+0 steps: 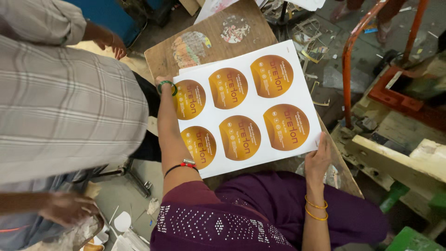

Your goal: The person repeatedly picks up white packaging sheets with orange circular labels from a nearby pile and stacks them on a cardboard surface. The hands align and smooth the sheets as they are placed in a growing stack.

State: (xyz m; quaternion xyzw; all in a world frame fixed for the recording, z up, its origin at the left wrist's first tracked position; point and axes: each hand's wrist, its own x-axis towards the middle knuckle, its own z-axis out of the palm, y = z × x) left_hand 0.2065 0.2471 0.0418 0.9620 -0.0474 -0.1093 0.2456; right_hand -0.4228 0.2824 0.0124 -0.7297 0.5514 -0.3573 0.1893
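Note:
A white sheet (260,109) printed with several round orange labels lies on top of a thin stack on a worn wooden board (218,35). My left hand (163,80), with a green bangle at the wrist, grips the sheet's far left corner, and my forearm lies along its left edge. My right hand (318,154), with gold bangles on the wrist, holds the near right corner, its fingers against the edge. My purple dotted garment (260,209) fills the bottom of the view.
A person in a checked shirt (65,102) stands close on the left, one hand (114,44) by the board's far corner, the other (65,208) low down. An orange metal frame (347,60), wooden blocks (395,153) and paper scraps crowd the right.

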